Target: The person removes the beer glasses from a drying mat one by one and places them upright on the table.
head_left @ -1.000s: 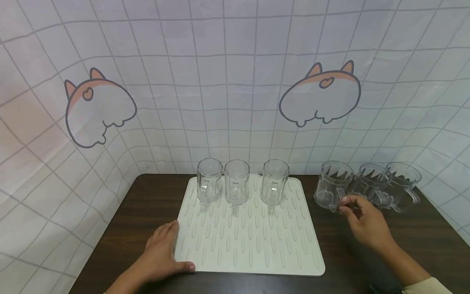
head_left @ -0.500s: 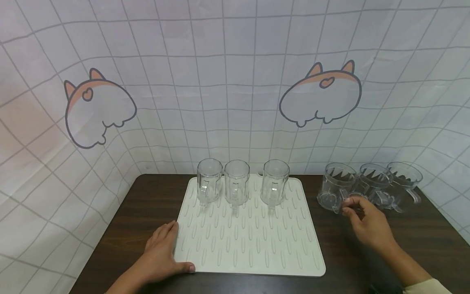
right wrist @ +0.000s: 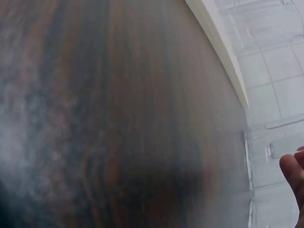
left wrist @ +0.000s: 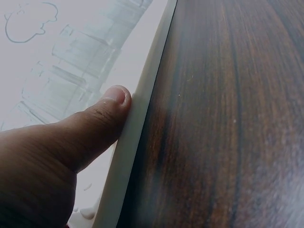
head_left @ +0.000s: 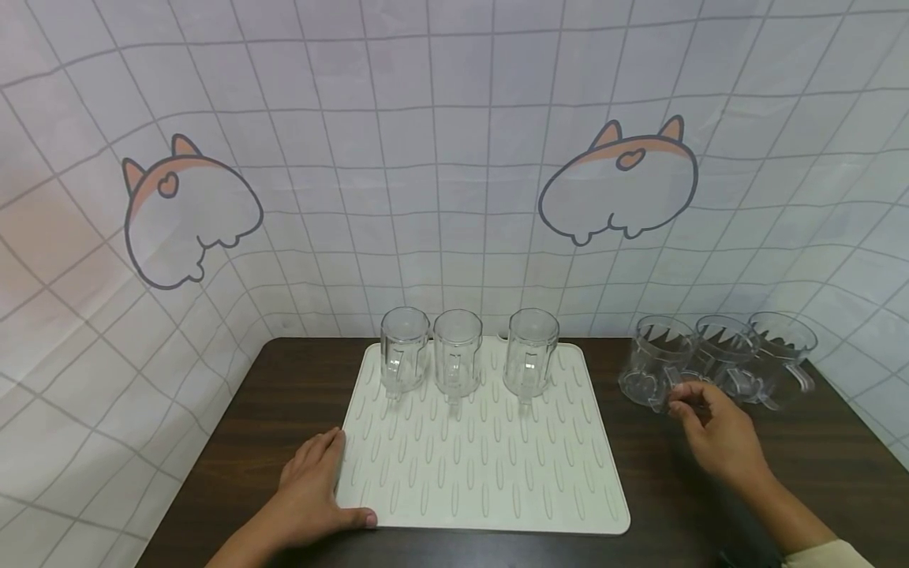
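Note:
At the right, my right hand [head_left: 720, 434] pinches the handle of a clear glass mug [head_left: 649, 363] standing upright on the dark wooden table [head_left: 675, 505]. In the right wrist view its fingertips [right wrist: 290, 167] show at the edge beside the transparent glass. My left hand [head_left: 305, 491] rests at the near left corner of a white ridged drying mat [head_left: 483, 477]. Its thumb [left wrist: 107, 107] lies along the mat's front edge, and the other fingers reach up the left side.
Three glass mugs stand upright along the mat's back: a left mug [head_left: 405, 351], a middle mug [head_left: 458, 355] and a right mug [head_left: 531, 355], with a wider gap before the last. Two more mugs [head_left: 781, 355] stand beyond the held one. A grid-patterned curtain [head_left: 461, 158] hangs behind.
The right hand has slid the pinched mug a little to the right, closer to the two mugs beside it. The left hand and the mat have stayed put.

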`<state>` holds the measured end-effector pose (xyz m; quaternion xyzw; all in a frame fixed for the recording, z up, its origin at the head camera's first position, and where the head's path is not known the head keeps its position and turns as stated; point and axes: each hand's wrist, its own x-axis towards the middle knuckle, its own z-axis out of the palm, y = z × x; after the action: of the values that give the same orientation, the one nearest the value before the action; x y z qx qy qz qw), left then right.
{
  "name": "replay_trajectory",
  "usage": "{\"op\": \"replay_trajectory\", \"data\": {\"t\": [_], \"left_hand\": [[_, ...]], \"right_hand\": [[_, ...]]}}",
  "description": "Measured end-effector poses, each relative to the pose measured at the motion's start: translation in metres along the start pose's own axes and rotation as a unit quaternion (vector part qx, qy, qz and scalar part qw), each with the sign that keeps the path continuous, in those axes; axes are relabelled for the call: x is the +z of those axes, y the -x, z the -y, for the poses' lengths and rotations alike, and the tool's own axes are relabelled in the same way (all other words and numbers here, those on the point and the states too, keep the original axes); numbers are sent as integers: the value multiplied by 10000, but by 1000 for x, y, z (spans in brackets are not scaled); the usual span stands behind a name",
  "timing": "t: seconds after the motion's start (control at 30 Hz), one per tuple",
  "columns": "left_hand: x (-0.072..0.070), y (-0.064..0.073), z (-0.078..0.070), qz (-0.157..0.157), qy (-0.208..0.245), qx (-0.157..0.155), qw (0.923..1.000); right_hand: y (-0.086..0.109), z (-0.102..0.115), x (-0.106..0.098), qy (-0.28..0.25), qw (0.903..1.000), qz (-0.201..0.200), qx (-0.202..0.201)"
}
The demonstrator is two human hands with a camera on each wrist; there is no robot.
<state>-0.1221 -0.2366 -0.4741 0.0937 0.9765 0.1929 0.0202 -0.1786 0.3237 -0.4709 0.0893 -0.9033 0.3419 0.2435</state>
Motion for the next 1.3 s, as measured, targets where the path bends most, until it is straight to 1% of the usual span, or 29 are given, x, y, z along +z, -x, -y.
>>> {"op": "replay_trajectory", "data": {"t": [0.13,0.27,0.5,0.6,0.63,0.8,0.87,0.93,1.07,1.2,1.3], "left_hand": [[0,0,0,43,42,-1,10000],[-1,0,1,130,61,30,9999],[-4,-2,4,275,68,89,9996],[-4,-3,4,285,79,100,9995],[-4,-3,4,284,79,100,9995],[-5,-4,4,261,90,106,9996],[-6,-4,4,246,95,112,9996],[-6,-4,5,239,90,118,9996],[-6,-3,5,245,71,108,9996],[-5,-2,5,265,91,90,9996],[-5,-1,5,292,107,76,9995]], "right_hand": [[1,-1,1,36,9999,-152,5],[1,-1,1,46,9998,-181,13],[3,1,-1,193,9991,-124,359],[4,2,-2,269,9988,-150,383],[5,2,-2,254,9988,-208,370],[6,8,-3,176,9959,-798,392],[6,12,-4,165,9949,-916,382],[5,17,-5,114,9960,-843,289],[1,29,-4,-29,9984,-560,49],[-4,44,1,-209,9994,-243,-166],[-8,57,6,-328,9991,25,-250]]}}
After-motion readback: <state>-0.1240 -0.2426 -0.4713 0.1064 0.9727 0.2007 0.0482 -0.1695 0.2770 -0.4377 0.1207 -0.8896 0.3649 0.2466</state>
